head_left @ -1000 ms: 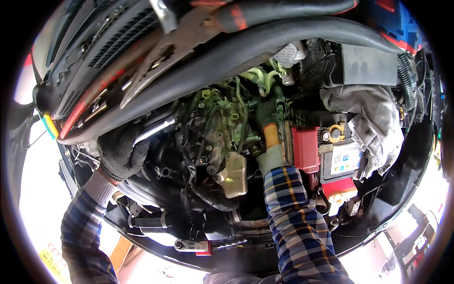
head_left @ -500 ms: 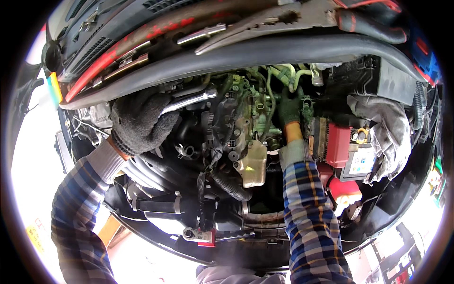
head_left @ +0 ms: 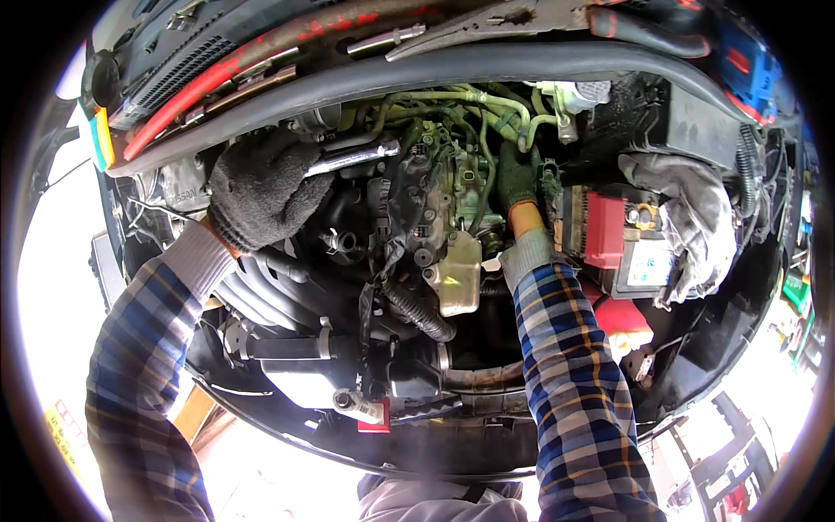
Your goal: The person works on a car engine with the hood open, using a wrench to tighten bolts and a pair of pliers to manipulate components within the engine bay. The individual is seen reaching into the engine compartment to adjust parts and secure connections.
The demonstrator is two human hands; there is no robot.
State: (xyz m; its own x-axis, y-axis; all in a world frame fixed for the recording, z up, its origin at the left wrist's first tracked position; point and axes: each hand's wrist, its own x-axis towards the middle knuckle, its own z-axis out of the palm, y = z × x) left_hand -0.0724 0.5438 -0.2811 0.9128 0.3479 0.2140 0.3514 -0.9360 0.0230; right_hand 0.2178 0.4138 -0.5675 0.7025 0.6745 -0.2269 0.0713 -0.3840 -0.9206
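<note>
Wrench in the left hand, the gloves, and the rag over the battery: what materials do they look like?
Wrench: likely chromed steel, bright mirror glints. Left hand glove: dark knitted fabric, fuzzy weave, pale ribbed cuff. Right hand glove: dark green with an orange band, possibly coated knit; hard to tell. Rag: grey woven cloth, crumpled and stained, draped beside the battery, whose red cover looks like plastic.

Setting: a car repair spot, vehicle workshop or garage yard. Open engine bay point(head_left: 435, 226) fills the view, with grimy engine parts, black hoses point(head_left: 417, 313) and pale green tubes point(head_left: 452, 100). Car battery point(head_left: 644, 252) with a red terminal cover point(head_left: 604, 228) sits at the right, a grey rag point(head_left: 696, 209) draped next to it. Loose tools, pliers point(head_left: 522, 17) among them, lie along the top edge of the bay. Bright daylight on pale ground below the bumper point(head_left: 417, 435); the place is open to outdoors.
</note>
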